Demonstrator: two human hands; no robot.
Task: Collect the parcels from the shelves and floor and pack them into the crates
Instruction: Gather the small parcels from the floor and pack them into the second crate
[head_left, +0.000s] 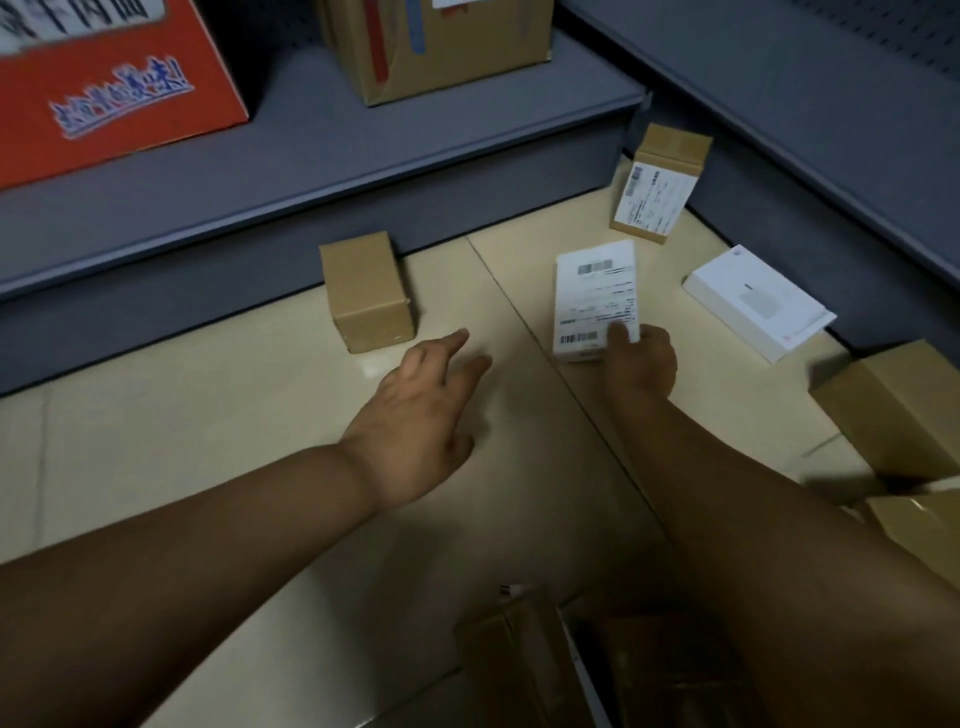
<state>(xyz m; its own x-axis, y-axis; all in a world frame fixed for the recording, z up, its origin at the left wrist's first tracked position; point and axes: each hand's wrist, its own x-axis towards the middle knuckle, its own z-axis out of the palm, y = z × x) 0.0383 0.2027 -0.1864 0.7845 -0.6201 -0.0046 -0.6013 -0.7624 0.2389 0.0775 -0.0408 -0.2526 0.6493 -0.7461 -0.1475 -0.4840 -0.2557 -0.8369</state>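
My right hand (641, 364) grips the near end of a small white parcel (592, 296) with a barcode label, low over the floor tiles. Fingers spread and empty, my left hand (423, 415) stretches towards a plain brown box (366, 291) that stands on the floor against the shelf base, a short gap away. A brown box with a shipping label (657, 187) leans in the corner. A flat white box (756, 301) lies on the floor to the right.
A grey low shelf (311, 156) carries an orange carton (104, 88) and a taped brown carton (441, 47). A second grey shelf (831, 130) runs along the right. Brown boxes (904, 410) sit at the right edge and more cardboard (519, 654) lies near my feet.
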